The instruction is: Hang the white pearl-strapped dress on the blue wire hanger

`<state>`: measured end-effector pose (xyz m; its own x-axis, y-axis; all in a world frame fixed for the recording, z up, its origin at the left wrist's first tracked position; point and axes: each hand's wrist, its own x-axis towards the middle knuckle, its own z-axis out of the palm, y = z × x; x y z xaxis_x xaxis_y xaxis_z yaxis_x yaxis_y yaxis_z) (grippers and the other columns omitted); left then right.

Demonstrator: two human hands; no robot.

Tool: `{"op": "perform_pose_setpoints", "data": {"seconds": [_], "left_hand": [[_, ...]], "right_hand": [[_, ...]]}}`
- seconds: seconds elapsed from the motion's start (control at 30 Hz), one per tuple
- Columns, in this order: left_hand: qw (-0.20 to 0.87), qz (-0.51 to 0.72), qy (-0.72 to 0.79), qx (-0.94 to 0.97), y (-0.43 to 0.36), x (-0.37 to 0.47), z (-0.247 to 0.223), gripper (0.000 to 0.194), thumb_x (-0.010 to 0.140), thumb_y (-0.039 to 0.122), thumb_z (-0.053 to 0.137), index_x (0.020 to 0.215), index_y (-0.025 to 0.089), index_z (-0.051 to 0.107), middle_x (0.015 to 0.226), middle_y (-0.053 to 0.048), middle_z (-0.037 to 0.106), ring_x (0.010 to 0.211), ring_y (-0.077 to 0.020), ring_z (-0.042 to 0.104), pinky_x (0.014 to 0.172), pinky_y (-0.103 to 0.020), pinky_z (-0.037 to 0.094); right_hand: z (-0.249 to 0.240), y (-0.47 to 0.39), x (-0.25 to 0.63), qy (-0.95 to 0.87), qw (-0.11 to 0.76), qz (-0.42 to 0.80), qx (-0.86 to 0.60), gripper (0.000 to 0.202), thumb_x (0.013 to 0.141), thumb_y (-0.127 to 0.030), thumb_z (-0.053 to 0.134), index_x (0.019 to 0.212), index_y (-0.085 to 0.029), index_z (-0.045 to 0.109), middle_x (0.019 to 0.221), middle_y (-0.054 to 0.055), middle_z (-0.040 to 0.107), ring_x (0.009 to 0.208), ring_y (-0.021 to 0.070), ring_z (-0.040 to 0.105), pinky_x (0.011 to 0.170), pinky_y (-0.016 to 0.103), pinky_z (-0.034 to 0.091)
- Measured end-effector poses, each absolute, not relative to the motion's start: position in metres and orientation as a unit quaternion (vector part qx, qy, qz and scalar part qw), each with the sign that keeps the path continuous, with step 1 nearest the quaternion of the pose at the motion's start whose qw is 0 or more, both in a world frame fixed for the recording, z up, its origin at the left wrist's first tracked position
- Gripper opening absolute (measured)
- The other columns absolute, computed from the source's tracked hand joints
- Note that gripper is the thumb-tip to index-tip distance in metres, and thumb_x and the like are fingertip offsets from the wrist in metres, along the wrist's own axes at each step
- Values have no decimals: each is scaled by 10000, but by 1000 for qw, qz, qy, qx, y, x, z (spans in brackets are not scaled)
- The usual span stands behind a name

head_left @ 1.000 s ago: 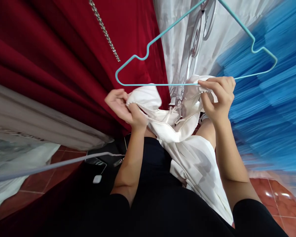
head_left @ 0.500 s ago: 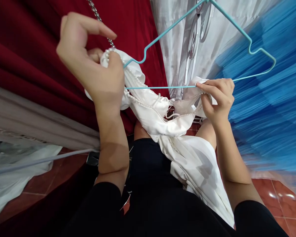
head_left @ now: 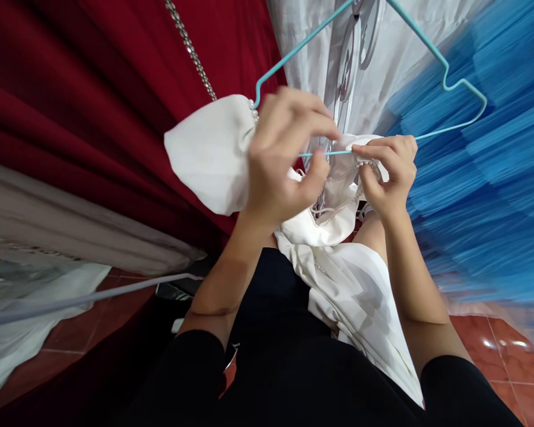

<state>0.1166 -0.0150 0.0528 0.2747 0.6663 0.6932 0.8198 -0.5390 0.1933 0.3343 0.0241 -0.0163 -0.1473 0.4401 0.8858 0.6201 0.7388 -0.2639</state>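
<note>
The white garment (head_left: 360, 284) lies with its lower length spread over the person's lap, and its upper part reaches up to the light blue hanger (head_left: 445, 82), where a rounded white flap (head_left: 209, 157) stands out to the left. The right hand (head_left: 365, 155) pinches thumb against fingers, holding the hanger's lower bar (head_left: 338, 152) together with a beaded edge of the cloth. The left hand (head_left: 327, 145) is loosely curled with its thumb apart from the fingers, in front of the garment and close to the bar; it is blurred, so whether its fingertips touch anything I cannot tell. The hanger's left end runs out of sight at the pearl trim (head_left: 253, 110). The cloth looks light, soft and limp, likely to fold and slide on thin, smooth wire; the hanger seems light but stiff enough to keep its shape. The beads look like the delicate part, so 2 fingers laid flat on plain fabric just beside them would be a kinder hold than tugging the strand, with the bar steadied near its middle.
</note>
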Motion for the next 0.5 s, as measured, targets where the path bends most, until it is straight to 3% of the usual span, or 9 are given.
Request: {"op": "perform_pose_setpoints", "data": {"seconds": [0.2,0.3,0.37,0.43,0.5], "left_hand": [[-8,-363,-460,-810,-12,148,26,378,1056,122,348,1234,247,657,1181,-39,748,1108,-229,674,1016,-411,460],[-21,-377,-464,-801,-5,148,22,396,1022,67,350,1137,244,684,1122,-30,756,1054,-231,683,988,-412,461],[-29,-379,-465,-799,1,144,24,405,990,34,361,1103,245,687,1078,-24,755,1043,-230,683,984,-413,460],[-37,-378,-465,-800,6,139,26,415,958,3,369,1074,246,685,1032,-14,753,1013,-223,686,980,-413,458],[-41,-376,-465,-801,8,135,27,413,937,-13,379,1045,243,685,994,-9,750,979,-216,688,972,-415,458]], "right_hand": [[-15,21,334,-768,534,-122,-332,296,928,-236,563,1163,-344,707,1009,-1,720,931,209,642,942,501,472],[-17,21,348,-792,505,-165,-300,429,907,-217,558,1300,-348,668,1219,13,715,1116,240,674,1062,539,483],[-21,26,369,-746,549,-217,-309,448,877,-219,575,1294,-323,699,1276,68,680,1194,275,651,1074,544,489],[-23,38,401,-646,622,-267,-352,456,798,-195,610,1225,-265,756,1164,125,665,1094,293,651,919,492,535],[-19,54,438,-559,679,-277,-386,581,662,-101,597,1207,-234,747,1022,108,670,818,223,623,652,366,468]]}}
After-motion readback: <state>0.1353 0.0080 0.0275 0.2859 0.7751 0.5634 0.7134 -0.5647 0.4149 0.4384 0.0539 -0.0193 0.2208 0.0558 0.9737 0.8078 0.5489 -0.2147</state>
